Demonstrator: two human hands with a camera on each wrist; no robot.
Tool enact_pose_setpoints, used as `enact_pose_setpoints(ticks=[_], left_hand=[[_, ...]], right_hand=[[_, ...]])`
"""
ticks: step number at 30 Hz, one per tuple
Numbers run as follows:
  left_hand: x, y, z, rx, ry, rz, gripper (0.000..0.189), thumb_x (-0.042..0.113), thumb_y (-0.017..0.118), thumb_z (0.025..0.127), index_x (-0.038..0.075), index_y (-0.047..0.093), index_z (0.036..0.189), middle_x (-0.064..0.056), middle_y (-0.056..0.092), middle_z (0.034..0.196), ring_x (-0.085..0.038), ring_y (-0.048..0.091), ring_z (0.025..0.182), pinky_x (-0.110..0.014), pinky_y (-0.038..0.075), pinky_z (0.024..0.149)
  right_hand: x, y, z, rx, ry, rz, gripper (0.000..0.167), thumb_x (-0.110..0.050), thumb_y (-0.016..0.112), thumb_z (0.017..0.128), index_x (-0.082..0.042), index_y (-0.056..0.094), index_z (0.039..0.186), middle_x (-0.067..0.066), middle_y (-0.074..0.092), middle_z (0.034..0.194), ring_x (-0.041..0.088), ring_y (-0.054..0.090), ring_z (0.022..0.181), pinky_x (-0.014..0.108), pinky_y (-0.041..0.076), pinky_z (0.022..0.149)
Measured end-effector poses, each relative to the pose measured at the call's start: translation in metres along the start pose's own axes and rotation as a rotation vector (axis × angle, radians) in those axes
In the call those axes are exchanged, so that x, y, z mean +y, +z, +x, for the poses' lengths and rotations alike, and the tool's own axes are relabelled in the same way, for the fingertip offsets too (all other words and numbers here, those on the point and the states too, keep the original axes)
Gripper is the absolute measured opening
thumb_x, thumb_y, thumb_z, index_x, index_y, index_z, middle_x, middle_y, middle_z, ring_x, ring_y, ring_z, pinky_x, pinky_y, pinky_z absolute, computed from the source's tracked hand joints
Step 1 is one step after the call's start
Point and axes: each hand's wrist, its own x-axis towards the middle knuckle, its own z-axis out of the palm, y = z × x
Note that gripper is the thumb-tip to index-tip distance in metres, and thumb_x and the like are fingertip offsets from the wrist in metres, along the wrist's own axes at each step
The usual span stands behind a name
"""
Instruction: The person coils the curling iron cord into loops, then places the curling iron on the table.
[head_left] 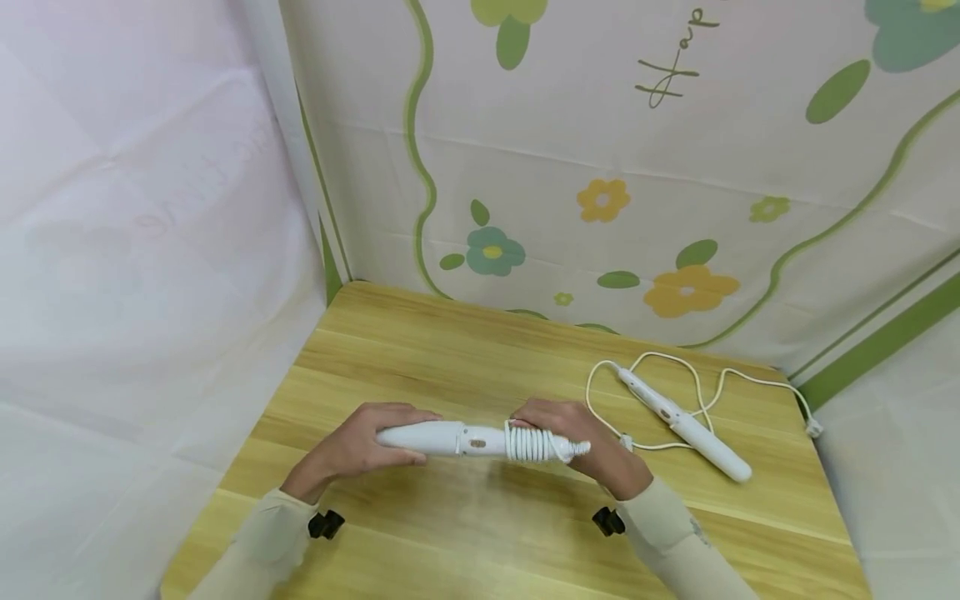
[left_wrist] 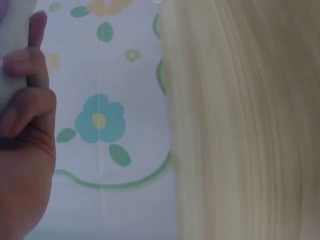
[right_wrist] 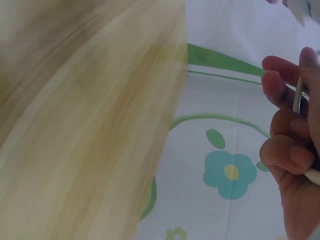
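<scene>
Head view: holding the iron [head_left: 423,439] level at lower centre of the frame, above the table [head_left: 420,358], with the left hand [head_left: 362,442] curled round its wide end and the right hand [head_left: 577,422] closed on the cord [head_left: 529,445], wound in loops round the handle [head_left: 486,443]. Risk of loops springing loose if pinched too lightly; risk of a roll if gripped slackly at the left. At right of the frame, in the way: the other iron [head_left: 686,427], with its lead [head_left: 588,393] looped just beside the right hand, apt to snag a sleeve [head_left: 663,521]. Farther right, a plug [head_left: 814,428] near the table's edge; across the top, patterned cloth [head_left: 540,142].
</scene>
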Motion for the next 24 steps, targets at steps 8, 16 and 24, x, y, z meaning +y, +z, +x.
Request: enact_pose_setpoints(ticks=[8,16,24], left_hand=[[-0.005,0.006,0.006,0.231,-0.060,0.074,0.051,0.025,0.092,0.090,0.026,0.077,0.138,-0.001,0.081,0.122,-0.011,0.064,0.079,-0.029,0.054,0.066],[-0.007,0.017,0.013,0.347,0.048,0.372,0.053,0.026,0.095,0.086,0.025,0.078,0.136,-0.003,0.083,0.116,-0.008,0.068,0.082,-0.026,0.054,0.067],[-0.012,0.017,0.014,0.461,0.111,0.617,0.056,0.026,0.097,0.082,0.016,0.078,0.134,-0.011,0.083,0.109,-0.018,0.074,0.076,-0.034,0.061,0.063]], right_hand=[[-0.011,0.009,0.002,-0.030,0.057,-0.175,0.027,-0.030,0.058,0.115,-0.011,0.075,0.106,-0.002,0.073,0.089,0.004,0.064,0.073,0.025,0.058,0.066],[-0.013,0.014,0.002,-0.038,0.082,-0.170,0.016,-0.022,0.065,0.112,-0.012,0.064,0.100,-0.009,0.055,0.072,-0.001,0.038,0.060,0.016,0.041,0.051],[-0.014,0.013,-0.001,-0.054,0.117,-0.179,0.014,-0.013,0.073,0.104,-0.010,0.061,0.099,-0.007,0.046,0.076,0.001,0.034,0.062,0.018,0.037,0.051]])
